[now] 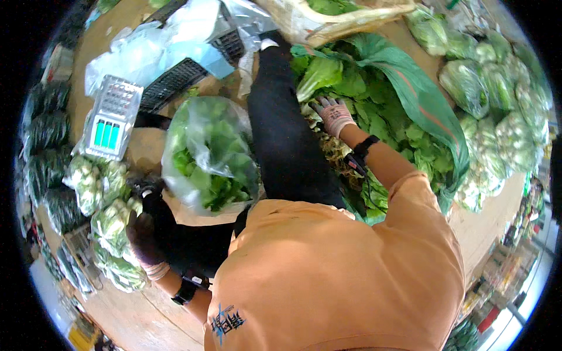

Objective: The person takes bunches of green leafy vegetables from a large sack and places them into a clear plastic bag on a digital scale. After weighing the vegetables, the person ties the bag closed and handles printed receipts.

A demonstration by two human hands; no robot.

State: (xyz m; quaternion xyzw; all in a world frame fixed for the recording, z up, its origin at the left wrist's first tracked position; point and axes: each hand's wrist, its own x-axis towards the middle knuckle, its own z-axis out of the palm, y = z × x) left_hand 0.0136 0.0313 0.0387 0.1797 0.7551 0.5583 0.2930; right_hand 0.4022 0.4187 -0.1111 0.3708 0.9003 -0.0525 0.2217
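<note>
— Hands first, please: report their state.

— Right hand (333, 116), in a light glove, lies spread, fingers unclenched, on the loose leafy greens (374, 99) inside the green mesh sack (430, 111); it touches leaves but has not closed on any. Left hand (143, 234), dark-gloved, sits low beside the bagged greens (114, 225) stacked at my left; whether it grips one of them I cannot tell.

— And the work piece?

— Clear plastic bag (208, 155), part-filled with greens, rests between my knees, mouth upward, just right of the weighing scale (111, 120) on the wooden desk (140, 316).

— Step in hand?

— Judged as filling: picking loose leaves from the sack for the open bag.

— Next move calls for what?

— In my judgement, closing the right hand on a bunch, carrying it across my dark trouser leg (287, 134), and dropping it into the bag without crushing leaves.
</note>
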